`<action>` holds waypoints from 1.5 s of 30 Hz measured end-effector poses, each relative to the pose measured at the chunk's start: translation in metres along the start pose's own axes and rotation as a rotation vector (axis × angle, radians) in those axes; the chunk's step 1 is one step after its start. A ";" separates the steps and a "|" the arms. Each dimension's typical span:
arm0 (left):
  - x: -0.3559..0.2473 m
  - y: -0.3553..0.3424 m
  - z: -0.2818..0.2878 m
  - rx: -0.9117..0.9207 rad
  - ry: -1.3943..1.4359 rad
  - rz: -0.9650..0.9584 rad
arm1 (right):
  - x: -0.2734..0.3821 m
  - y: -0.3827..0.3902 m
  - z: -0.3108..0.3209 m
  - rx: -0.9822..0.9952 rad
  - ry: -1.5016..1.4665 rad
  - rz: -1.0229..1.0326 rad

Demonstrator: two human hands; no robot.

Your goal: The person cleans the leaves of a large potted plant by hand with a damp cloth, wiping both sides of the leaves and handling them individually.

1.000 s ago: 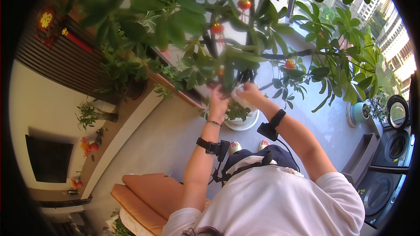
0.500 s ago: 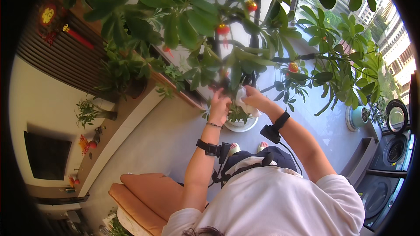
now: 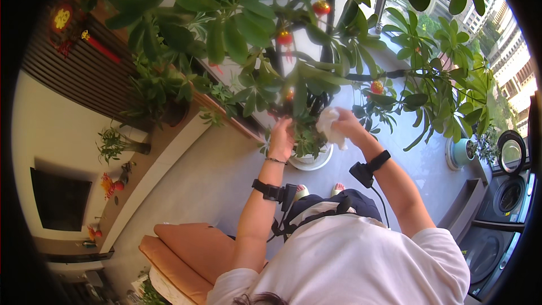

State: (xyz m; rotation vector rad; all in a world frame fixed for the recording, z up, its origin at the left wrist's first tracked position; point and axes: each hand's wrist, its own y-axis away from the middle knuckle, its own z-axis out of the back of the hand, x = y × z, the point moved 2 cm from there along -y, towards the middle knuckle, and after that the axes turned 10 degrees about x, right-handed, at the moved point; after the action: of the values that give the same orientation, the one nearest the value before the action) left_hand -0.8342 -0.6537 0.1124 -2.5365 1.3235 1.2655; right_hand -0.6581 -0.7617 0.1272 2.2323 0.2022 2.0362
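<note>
A tall potted plant with glossy green leaves and small red-and-gold lantern ornaments fills the space in front of me. Bunched in my right hand is a crumpled white cloth, possibly a tissue, held just right of the lower leaves. My left hand is raised at the lower foliage with its fingers curled; leaves hide the fingertips, so what they hold is unclear. Below both hands stands the plant's white round pot, partly covered by leaves.
An orange-brown chair stands at lower left. Along the left wall run a long ledge with plants and a dark screen. At right are a pale green pot, stacked front-loading machines and windows.
My right hand has moved to the right, away from my left hand, carrying the white cloth clear of the leaves. My left hand stays near the same foliage, shifted slightly left.
</note>
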 end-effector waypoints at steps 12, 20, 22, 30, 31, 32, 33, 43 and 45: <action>-0.013 0.011 -0.020 0.252 0.251 0.077 | 0.030 0.003 -0.089 -0.133 1.005 0.423; -0.019 0.014 -0.017 0.246 0.197 0.063 | 0.041 0.009 -0.095 -0.057 1.030 0.481; -0.022 0.021 -0.025 0.266 0.170 0.108 | 0.040 0.009 -0.092 -0.072 0.994 0.510; -0.018 0.021 -0.030 0.250 0.290 0.143 | 0.029 0.004 -0.051 -0.479 0.060 0.216; -0.017 0.017 -0.019 0.247 0.290 0.137 | 0.025 0.002 -0.059 -0.422 0.341 0.266; -0.013 0.010 -0.003 0.392 0.384 0.158 | 0.023 -0.001 -0.066 -0.359 0.621 0.315; -0.011 0.007 0.007 0.537 0.480 0.180 | 0.026 -0.002 -0.073 -0.264 0.764 0.450; -0.020 0.022 -0.022 0.300 0.267 0.126 | 0.031 0.022 -0.092 -0.138 0.832 0.371; -0.020 0.023 -0.025 0.234 0.265 0.112 | 0.033 0.016 -0.090 -0.158 0.843 0.380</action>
State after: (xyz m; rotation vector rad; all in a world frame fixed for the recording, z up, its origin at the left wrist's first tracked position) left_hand -0.8399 -0.6635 0.1502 -2.5572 1.5766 0.7496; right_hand -0.7446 -0.7724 0.1702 1.2663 -0.3335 2.9511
